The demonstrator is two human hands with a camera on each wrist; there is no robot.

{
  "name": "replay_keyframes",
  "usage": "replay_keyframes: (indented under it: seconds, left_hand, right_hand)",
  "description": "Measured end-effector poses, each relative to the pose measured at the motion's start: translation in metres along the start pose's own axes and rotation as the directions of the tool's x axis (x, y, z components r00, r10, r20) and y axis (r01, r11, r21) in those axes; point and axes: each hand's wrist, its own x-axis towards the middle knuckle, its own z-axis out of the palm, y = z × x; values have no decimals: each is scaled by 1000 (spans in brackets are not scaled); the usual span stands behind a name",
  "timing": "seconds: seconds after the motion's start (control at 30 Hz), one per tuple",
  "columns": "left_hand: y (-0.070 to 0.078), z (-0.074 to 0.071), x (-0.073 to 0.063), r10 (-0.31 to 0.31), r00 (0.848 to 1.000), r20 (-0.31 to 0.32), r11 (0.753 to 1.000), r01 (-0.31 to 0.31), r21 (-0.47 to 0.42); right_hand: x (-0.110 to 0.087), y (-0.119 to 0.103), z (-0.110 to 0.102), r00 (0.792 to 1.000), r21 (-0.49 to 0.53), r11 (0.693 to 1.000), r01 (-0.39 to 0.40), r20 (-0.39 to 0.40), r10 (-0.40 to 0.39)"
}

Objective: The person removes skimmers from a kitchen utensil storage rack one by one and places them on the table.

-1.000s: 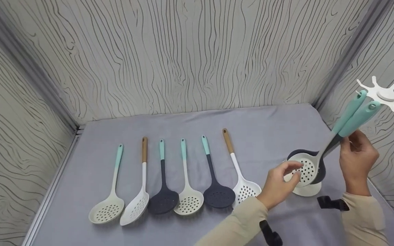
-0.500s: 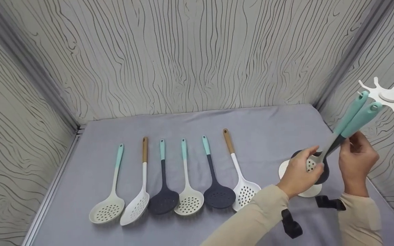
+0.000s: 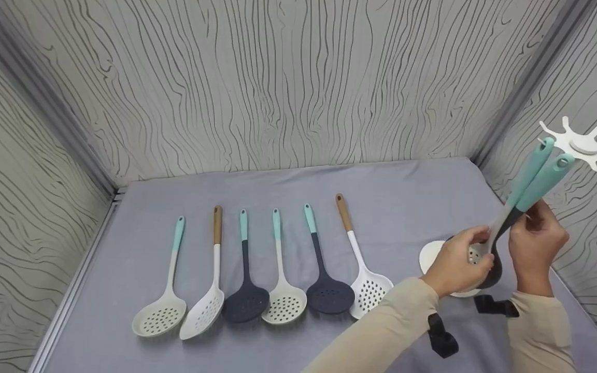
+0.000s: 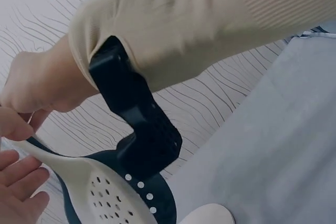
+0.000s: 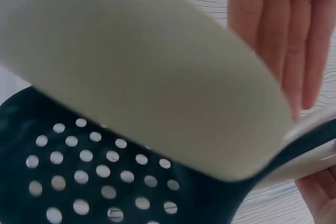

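Observation:
My left hand [image 3: 458, 263] holds a cream skimmer [image 3: 498, 224] near its neck, thumb on one side and fingers on the other. A dark skimmer [image 3: 495, 269] hangs behind it. Both mint handles reach up to the hooked white top of a utensil stand [image 3: 583, 144]. Beside the handles, my right hand [image 3: 539, 241] has curled fingers, and its fingertips pinch a pale rod [image 5: 302, 167] in the right wrist view, apparently the stand's post. The left wrist view shows the cream skimmer's perforated bowl [image 4: 107, 200] overlapping the dark one [image 4: 167, 203].
Several skimmers lie in a row, among them a cream one [image 3: 159, 316], a white one with a wooden handle [image 3: 371, 290] and a dark one [image 3: 331, 296]. The stand's round white base [image 3: 429, 253] rests on the grey cloth [image 3: 288, 181]. Patterned panels [image 3: 278, 88] enclose the table.
My left hand has moved right from the cream skimmer's bowl to its neck. The hanging skimmers have turned slightly. The right hand has stayed nearly in place.

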Motion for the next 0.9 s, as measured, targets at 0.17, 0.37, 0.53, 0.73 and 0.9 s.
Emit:
replay_keyframes:
  seconds: [0.17,0.37,0.53,0.73,0.9]
  left_hand:
    - [2,-2,-1,24,1000,-16,1000,-24,10]
    - [-1,-11,-2,60,997,-48,996,-56,67]
    - [-1,-18,-3,91,995,-34,992,-87,93]
    - [-2,-22,-4,156,987,-37,983,-151,100]
    - [-1,-24,-4,184,979,-84,982,-180,58]
  right_hand:
    - [0,2,0,1000,32,999,5,5,-5]
    - [-1,1,0,1000,20,1000,-21,13,20]
    - [0,-1,0,999,3,999,-34,13,34]
    - [0,1,1,999,-20,999,-38,-1,38]
    - [0,-1,2,1000,-5,1000,-24,-1,24]
